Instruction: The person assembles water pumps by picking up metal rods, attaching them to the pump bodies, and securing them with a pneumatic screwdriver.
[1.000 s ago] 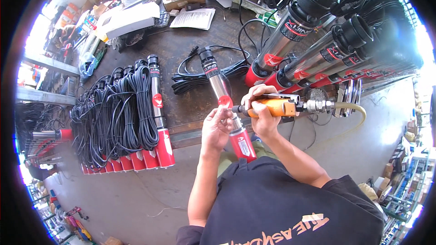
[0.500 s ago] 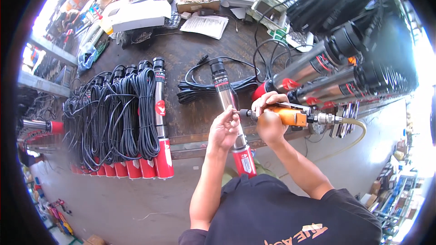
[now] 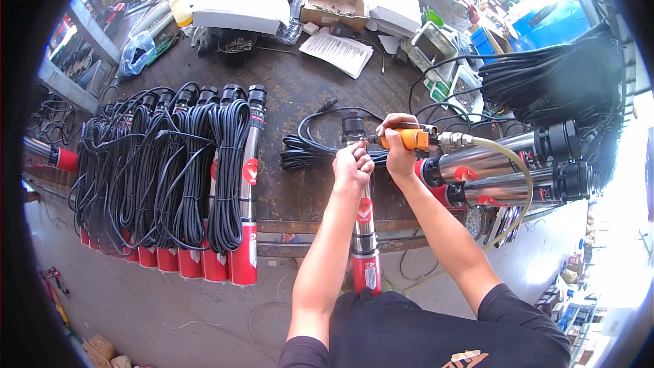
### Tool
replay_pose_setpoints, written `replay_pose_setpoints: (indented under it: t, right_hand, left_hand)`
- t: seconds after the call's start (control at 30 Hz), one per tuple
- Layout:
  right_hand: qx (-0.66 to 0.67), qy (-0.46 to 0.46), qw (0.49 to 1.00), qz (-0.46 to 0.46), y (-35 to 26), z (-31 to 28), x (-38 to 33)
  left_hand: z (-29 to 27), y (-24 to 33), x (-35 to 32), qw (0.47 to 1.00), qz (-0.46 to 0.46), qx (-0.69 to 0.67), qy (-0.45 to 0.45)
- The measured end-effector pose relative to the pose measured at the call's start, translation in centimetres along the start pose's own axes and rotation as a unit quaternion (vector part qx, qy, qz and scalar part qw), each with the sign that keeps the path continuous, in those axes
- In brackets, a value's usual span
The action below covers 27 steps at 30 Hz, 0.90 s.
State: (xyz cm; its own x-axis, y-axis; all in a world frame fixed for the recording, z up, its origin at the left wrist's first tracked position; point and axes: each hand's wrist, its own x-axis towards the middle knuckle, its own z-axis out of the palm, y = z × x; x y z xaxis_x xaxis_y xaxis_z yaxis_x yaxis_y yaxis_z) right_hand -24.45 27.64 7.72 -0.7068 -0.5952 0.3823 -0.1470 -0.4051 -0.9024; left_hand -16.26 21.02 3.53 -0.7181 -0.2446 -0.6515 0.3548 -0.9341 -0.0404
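Observation:
My right hand [image 3: 399, 148] grips an orange air screwdriver [image 3: 417, 139], held level with its tip toward the left. Its tip meets the upper part of a steel pump [image 3: 364, 228] with a black top and red lower end. At that spot the fingers of my left hand [image 3: 352, 165] are pinched together against the pump; whatever is between them is too small to make out. The pump points toward me, its red end overhanging the table edge by my body. Beside its top lies a coiled black cable [image 3: 304, 153]. A pale air hose [image 3: 530, 180] trails from the tool.
Several similar pumps with black cable coils [image 3: 228, 170] stand in a row at left. Two more pumps [image 3: 501, 157] lie at right below a large cable bundle [image 3: 545, 71]. Papers [image 3: 337, 53], an open carton [image 3: 334, 0] and white boxes [image 3: 238, 10] occupy the table's far side.
Both hands and the screwdriver have moved up along the pump, away from me, to near its black top. The tool's tip now meets the pump. The head view has shifted too.

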Motion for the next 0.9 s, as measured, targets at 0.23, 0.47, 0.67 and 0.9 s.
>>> replay_pose_setpoints:
  t: [0.23, 0.47, 0.67, 0.9]
  right_hand:
    - [-0.014, 0.014, 1.0, 0.003, 0.4, 0.2, 1.1]
    - [-0.083, 0.17, 0.982, 0.005, 0.8, 3.6, 3.7]
    - [-0.03, 0.09, 0.995, -0.035, 1.2, 2.7, 2.6]
    - [-0.021, 0.062, 0.997, -0.036, 2.0, 2.7, 2.2]
  left_hand:
    - [-0.5, -1.1, -1.6, 0.99, 0.123, 0.048, 0.053]
    - [-5.1, 0.8, -1.7, 0.973, 0.221, -0.063, 0.027]
    - [-6.2, 1.0, -2.8, 0.975, 0.217, 0.006, 0.048]
    - [-6.0, 0.5, -2.5, 0.98, 0.194, -0.011, 0.047]
